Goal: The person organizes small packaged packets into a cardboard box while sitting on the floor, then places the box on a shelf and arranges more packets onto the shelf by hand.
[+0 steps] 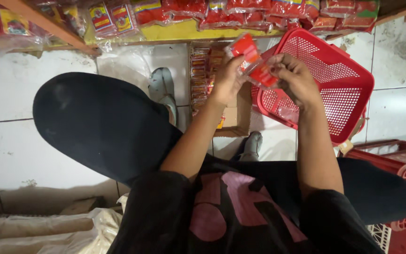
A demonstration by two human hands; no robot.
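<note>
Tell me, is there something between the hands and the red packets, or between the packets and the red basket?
Nothing visible. The left hand and right hand already hold the red packets directly. The red basket lies tilted just beyond them, its open side facing the hands, with no object in between.

basket [339, 80] right of carton [233, 117], beneath shelf [175, 33]

Red packets [254, 63] between both hands, above red basket [348, 80]
</note>
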